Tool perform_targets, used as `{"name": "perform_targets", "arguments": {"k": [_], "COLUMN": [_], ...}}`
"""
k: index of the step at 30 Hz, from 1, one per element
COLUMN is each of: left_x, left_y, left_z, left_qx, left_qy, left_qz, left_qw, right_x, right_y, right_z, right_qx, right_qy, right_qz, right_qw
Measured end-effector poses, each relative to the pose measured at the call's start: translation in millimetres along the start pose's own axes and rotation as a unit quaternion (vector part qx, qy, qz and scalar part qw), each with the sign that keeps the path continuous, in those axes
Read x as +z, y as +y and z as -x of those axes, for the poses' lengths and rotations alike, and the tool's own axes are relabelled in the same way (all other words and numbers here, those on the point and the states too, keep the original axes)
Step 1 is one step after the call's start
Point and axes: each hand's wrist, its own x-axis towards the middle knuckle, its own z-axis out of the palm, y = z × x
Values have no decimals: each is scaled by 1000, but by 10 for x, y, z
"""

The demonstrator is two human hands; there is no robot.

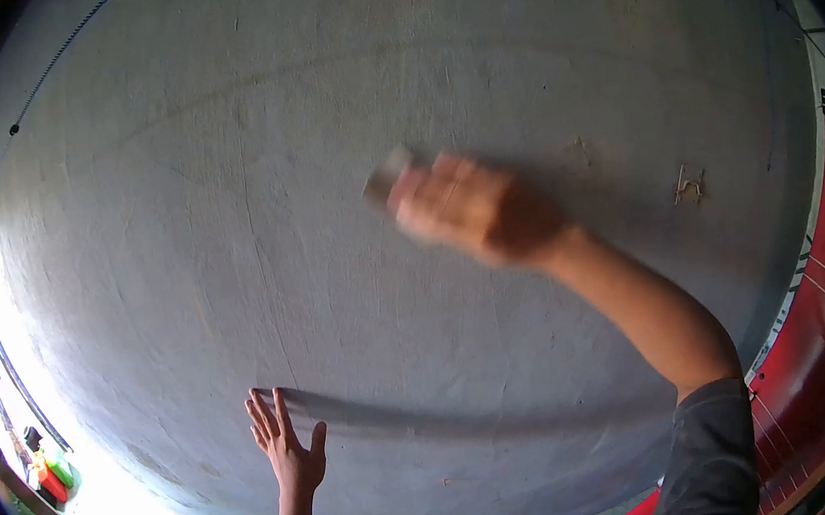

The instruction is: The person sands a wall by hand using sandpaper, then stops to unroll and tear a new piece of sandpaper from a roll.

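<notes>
Our right hand (473,213) has its grip clamped on a small blurry block (384,178) against the grey wall (223,177), left hand (287,447) spread open, flat on it.

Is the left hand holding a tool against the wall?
No, the left hand rests open and empty, fingers spread on the grey wall; the small grey block is in the right hand.

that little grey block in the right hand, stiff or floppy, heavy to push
Probably stiff: the small grey block juts beyond the right hand without drooping, though it is blurred. Likely light, since one hand holds it against the grey wall. It may slide easily; the surface looks smooth.
</notes>
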Motion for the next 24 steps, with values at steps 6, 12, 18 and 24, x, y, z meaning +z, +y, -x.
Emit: {"name": "perform_targets", "arguments": {"k": [6,12,18,24], "left_x": [-93,-280,-370,-505], "left_y": [34,254,321,517], "left_z": [-9,32,11,-272], "left_qx": [-3,10,-1,73], "left_qy": [-30,-36,-63,-47], "left_qz": [8,3,-31,-72], "left_qw": [1000,999,998,994], "right_x": [-337,342,-244,204], "right_y": [1061,-557,1097,-252], "right_z": [98,30,-126,-154], "right_qx": [419,-5,376,127], "right_qy": [198,1,151,128], "right_qz": [148,-71,26,26], "right_qw": [873,997,914,983]}}
